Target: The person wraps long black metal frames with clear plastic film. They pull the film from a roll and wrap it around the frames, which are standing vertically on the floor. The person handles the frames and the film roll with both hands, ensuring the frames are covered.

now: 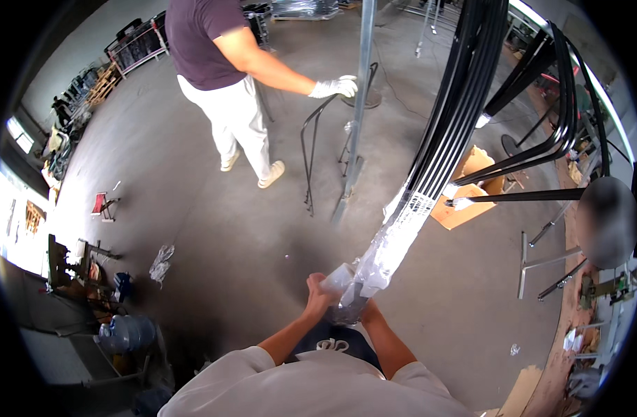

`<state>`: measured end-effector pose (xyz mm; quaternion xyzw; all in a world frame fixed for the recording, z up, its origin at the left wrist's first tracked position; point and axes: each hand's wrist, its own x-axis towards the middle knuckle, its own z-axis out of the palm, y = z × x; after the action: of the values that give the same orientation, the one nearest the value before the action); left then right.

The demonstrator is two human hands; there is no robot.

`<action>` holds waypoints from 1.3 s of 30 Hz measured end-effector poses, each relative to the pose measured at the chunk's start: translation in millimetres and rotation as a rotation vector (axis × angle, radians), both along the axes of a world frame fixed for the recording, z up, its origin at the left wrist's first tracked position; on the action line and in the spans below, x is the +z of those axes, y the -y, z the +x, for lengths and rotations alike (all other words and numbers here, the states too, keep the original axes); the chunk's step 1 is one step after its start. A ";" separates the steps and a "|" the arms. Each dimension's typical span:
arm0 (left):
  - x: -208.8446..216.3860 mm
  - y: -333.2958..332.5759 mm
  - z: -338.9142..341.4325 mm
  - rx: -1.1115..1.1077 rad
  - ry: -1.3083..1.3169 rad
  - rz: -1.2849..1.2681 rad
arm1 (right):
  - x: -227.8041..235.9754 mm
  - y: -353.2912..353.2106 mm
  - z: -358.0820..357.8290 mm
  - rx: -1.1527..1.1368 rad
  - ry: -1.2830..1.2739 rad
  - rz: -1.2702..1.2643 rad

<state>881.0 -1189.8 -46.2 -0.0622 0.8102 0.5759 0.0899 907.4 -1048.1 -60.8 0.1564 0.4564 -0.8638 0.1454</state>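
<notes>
Working from the left of the frame, a blue water jug (126, 333) stands on the concrete floor (214, 229) at lower left, and a crumpled scrap of clear film (160, 263) lies just above and to its right. In the upper middle a co-worker's white-gloved hand (336, 87) rests on an upright grey steel post (360, 104), beside a thin black bent frame (311, 156).

At lower centre the person's left hand (320, 295) is closed on a loose flap of the clear plastic wrap (388, 247) that sleeves the lower end of a bundle of black metal bars (450, 118). The right hand (363, 309) sits just right of it, mostly hidden behind the wrap's tail, so whether its fingers are curled on the plastic cannot be told.

The bundle's long axis climbs from both hands toward the upper right of the frame, so the wrapped end lies right at the fingers and the bare bars stretch away above them. Both hands are about equally near, the left showing the firmer hold. The bars are glossy black and tightly packed, fanning into curved arms higher up; the wrap is whitish, wrinkled and bunched toward the bottom. An open cardboard box (471, 191) lies on the floor to the right.
</notes>
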 end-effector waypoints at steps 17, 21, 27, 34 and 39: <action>-8.5 -9.1 19.8 -0.330 -0.369 -0.689 | -64.8 -8.8 -1.9 -0.112 -0.058 -0.095; 71.1 -24.7 25.0 -0.288 0.020 -0.349 | -69.8 -8.2 -9.5 -0.159 0.032 -0.188; 51.3 -17.4 9.2 -0.320 -0.021 -0.305 | -68.0 -48.1 -15.5 -0.124 -0.052 0.456; 50.1 -12.2 7.0 -0.381 -0.004 -0.183 | 3.6 -77.0 27.6 -0.091 0.234 0.012; 38.5 -9.5 -7.5 -0.638 0.379 0.195 | 0.6 -87.5 64.5 -0.031 0.238 -0.334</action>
<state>873.4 -1180.3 -7.7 0.0963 0.6994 0.5715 0.4184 971.9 -960.6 -60.2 0.2380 0.2840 -0.9051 0.2086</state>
